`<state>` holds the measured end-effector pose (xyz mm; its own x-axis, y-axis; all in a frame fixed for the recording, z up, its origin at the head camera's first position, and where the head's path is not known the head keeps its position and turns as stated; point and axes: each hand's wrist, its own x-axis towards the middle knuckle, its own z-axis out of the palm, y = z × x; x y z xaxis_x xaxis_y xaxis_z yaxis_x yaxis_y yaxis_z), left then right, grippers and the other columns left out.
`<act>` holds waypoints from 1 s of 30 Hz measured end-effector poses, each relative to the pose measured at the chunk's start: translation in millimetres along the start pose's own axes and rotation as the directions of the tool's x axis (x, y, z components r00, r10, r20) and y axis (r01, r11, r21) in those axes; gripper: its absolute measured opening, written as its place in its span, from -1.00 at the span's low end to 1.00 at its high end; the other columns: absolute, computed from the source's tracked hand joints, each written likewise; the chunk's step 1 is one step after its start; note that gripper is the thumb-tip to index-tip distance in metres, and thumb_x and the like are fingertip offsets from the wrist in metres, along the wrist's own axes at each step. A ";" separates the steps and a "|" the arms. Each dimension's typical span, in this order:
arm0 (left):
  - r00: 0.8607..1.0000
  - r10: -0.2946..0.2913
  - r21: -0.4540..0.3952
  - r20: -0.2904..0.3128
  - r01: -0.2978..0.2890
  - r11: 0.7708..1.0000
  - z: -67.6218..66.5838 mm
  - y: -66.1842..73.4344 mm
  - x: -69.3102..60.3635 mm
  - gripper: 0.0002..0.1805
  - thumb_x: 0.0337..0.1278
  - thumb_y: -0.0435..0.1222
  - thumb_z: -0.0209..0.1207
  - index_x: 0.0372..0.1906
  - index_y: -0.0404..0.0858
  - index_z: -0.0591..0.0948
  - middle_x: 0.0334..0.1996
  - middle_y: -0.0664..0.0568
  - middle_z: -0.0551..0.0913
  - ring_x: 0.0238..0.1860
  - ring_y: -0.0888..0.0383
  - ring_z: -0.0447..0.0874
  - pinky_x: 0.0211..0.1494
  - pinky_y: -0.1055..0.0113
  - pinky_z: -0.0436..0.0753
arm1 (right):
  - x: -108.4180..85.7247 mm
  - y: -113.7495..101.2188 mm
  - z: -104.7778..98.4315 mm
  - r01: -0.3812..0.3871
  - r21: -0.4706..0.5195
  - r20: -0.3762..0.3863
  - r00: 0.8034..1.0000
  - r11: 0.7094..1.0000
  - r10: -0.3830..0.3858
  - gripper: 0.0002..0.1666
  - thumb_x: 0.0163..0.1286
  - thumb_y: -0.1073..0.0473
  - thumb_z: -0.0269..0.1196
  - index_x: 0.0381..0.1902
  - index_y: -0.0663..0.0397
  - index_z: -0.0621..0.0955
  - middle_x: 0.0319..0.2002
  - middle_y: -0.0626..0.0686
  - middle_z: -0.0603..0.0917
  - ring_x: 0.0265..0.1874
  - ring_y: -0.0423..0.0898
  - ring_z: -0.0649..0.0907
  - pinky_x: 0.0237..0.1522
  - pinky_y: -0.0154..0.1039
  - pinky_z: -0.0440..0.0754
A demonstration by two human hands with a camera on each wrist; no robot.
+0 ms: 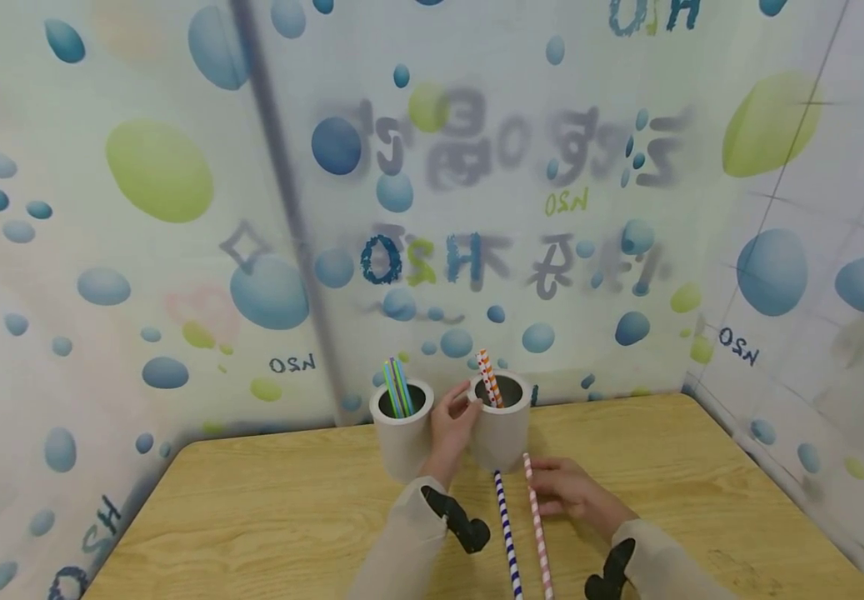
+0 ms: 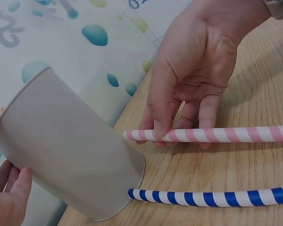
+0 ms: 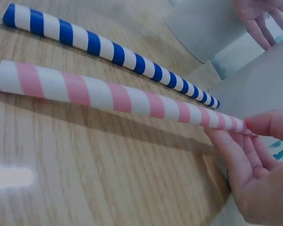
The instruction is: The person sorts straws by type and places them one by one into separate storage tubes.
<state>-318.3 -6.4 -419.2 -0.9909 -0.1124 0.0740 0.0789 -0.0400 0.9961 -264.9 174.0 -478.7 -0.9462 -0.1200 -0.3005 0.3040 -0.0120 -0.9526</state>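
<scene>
My left hand (image 1: 452, 425) holds the right-hand white cup (image 1: 501, 437) by its left side, thumb near the rim. Orange-and-white patterned paper straws (image 1: 489, 379) stand inside that cup. In front of it, my right hand (image 1: 577, 493) pinches a pink-and-white striped straw (image 1: 537, 529) close to its far end, between thumb and fingers. The right wrist view shows this pink straw (image 3: 101, 94) low over the table. Beside it lies a blue-and-white striped straw (image 1: 507, 533), untouched, its far end at the cup's base in the left wrist view.
Left of my left hand stands a second white cup (image 1: 403, 446) with several green, blue and purple straws (image 1: 397, 392) leaning in it. Both cups are near the back edge of the wooden table (image 1: 267, 508). A patterned curtain (image 1: 476, 208) hangs right behind.
</scene>
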 end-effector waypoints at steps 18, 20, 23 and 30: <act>1.000 -0.001 0.022 -0.003 0.001 1.000 0.1 0.0 0.6 -0.56 0.11 -0.32 0.18 0.15 -0.18 0.50 0.00 -0.17 0.54 0.02 -0.04 0.49 0.08 0.10 0.50 | 2.0 -27.9 -9.6 0.122 0.062 -0.101 0.988 0.991 -0.115 -0.40 0.26 0.35 0.14 0.23 0.39 0.26 -0.07 0.25 0.47 -0.19 -0.02 0.52 -0.30 -0.01 0.65; 1.000 0.002 0.021 -0.001 -0.002 1.000 -0.2 -0.1 0.3 -0.56 0.11 -0.31 0.17 0.15 -0.19 0.50 0.01 -0.17 0.54 0.02 -0.04 0.49 0.09 0.10 0.50 | 1.5 -33.7 -12.3 0.133 0.059 -0.102 0.987 0.989 -0.126 -0.41 0.27 0.33 0.15 0.23 0.37 0.27 -0.11 0.19 0.49 -0.21 -0.03 0.52 -0.27 0.01 0.64; 1.000 0.004 0.019 0.006 -0.004 1.000 -0.3 -0.5 0.5 -0.55 0.12 -0.31 0.17 0.16 -0.19 0.49 0.02 -0.17 0.53 0.03 -0.05 0.48 0.10 0.09 0.49 | 0.3 -45.0 -16.3 0.146 0.050 -0.085 0.986 0.988 -0.141 -0.41 0.30 0.30 0.13 0.24 0.36 0.25 -0.15 0.14 0.49 -0.22 -0.06 0.53 -0.23 0.02 0.63; 1.000 -0.002 0.022 0.013 0.002 1.000 0.4 -0.7 1.2 -0.55 0.12 -0.30 0.17 0.16 -0.18 0.49 0.04 -0.18 0.52 0.05 -0.06 0.47 0.12 0.09 0.47 | -0.2 -73.1 -22.1 0.210 0.038 -0.040 0.977 0.977 -0.208 -0.40 0.31 0.30 0.12 0.24 0.39 0.20 -0.11 0.17 0.47 -0.26 -0.12 0.53 -0.26 -0.03 0.65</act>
<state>-319.6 -6.1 -419.7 -0.9923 -0.0997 0.0728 0.0750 -0.0183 0.9970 -289.4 196.8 -410.1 -0.9925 -0.0746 -0.0972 0.1027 -0.0745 -0.9919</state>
